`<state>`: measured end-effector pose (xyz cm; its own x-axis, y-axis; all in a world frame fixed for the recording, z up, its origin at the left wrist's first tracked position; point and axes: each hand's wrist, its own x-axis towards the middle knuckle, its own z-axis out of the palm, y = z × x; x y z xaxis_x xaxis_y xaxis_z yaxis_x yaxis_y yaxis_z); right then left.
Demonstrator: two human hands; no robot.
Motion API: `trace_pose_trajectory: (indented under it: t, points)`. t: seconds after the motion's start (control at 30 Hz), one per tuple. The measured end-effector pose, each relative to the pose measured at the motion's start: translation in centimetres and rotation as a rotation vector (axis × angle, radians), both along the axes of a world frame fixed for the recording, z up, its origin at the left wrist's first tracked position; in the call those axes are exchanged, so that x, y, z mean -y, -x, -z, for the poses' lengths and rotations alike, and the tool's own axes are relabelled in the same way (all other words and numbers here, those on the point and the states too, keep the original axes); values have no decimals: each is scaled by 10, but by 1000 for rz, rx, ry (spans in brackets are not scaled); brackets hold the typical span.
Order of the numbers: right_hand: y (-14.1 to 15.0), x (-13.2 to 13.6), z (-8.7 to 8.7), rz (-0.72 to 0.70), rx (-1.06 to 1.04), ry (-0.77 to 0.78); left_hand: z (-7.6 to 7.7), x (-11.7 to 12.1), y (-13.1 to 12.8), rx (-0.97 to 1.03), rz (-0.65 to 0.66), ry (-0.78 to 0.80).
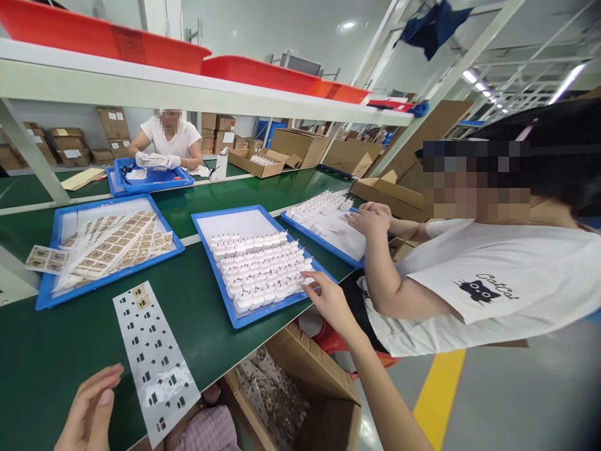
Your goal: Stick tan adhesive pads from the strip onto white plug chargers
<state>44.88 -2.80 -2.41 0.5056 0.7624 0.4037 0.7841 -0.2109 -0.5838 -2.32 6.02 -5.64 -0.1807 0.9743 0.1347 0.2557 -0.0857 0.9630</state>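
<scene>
Presently, beyond the parted, empty fingers of our left hand [90, 408], we log a label sheet [154, 358] nearly stripped (few labels [141, 303] left), our right hand [331, 302] curled beside white adapters [263, 273], grip unclear.

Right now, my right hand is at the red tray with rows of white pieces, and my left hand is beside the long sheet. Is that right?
Not quite: the tray is blue, as the head view shows. Your right hand is at that tray with its white pieces, and your left hand is beside the long sheet.
</scene>
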Motion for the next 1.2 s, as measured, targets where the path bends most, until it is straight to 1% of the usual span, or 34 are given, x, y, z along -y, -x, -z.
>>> trace_pose_trajectory:
  t: [0.07,0.17,0.27,0.33,0.43,0.57,0.7,0.8,0.9,0.97,1.0,1.07,1.1,1.13,1.2]
  points:
    - [0,-3,3,0,12,-20,-7,9,-4,10,37,65]
    - [-11,-3,-5,-33,31,-24,-17,25,-11,43,112,137]
    - [-23,4,-19,-27,52,-41,-23,38,-21,116,193,131]
    - [-27,9,-25,-3,63,-48,-24,42,-27,157,237,103]
    - [-24,8,-22,-21,64,-16,-21,45,-31,182,282,77]
    - [-12,-3,-8,-74,55,25,-17,47,-31,190,329,83]
    - [-5,-10,-2,-90,81,22,-20,51,-31,172,382,124]
    - [-5,-8,-6,-85,142,-17,-28,56,-36,175,398,148]
    - [2,2,-20,-36,257,-135,-34,59,-44,194,497,181]
    - [19,15,-33,-15,358,-243,-36,59,-52,221,603,226]
    - [32,23,-39,-23,409,-292,-37,59,-56,240,668,260]
    - [69,41,-46,-112,515,-364,-38,59,-67,309,820,341]
    - [91,49,-47,-195,565,-384,-40,60,-72,365,903,375]
    - [114,57,-46,-316,630,-394,-41,60,-76,439,977,393]
    - [161,66,-41,-561,699,-392,-47,63,-80,591,1078,416]
